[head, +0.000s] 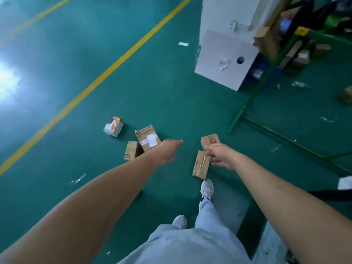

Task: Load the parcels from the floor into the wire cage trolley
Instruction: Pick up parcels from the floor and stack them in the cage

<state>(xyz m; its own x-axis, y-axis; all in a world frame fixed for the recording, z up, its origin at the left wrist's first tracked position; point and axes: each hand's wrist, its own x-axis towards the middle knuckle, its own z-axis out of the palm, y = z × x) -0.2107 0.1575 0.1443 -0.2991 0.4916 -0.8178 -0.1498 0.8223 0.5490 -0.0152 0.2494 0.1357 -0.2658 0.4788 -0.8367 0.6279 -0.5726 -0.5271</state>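
Several small parcels lie on the green floor. A white and orange box (113, 126) sits furthest left. Beside it are a brown labelled carton (148, 137) and a narrow brown box (130, 150). Further right lie a small brown box (210, 141) and a long taped brown box (200, 165). My left hand (170, 149) reaches out above the floor, fingers straight, holding nothing, just right of the labelled carton. My right hand (221, 155) hovers over the two right-hand boxes with loosely spread fingers, also holding nothing. The wire cage trolley is not recognisable in view.
A green metal frame (255, 96) stands at the right, with cartons behind it. A white board with a hole (226, 60) leans against a white pillar (228, 12). A yellow line (91, 86) crosses the floor. My feet in white shoes (207, 188) stand just below the parcels.
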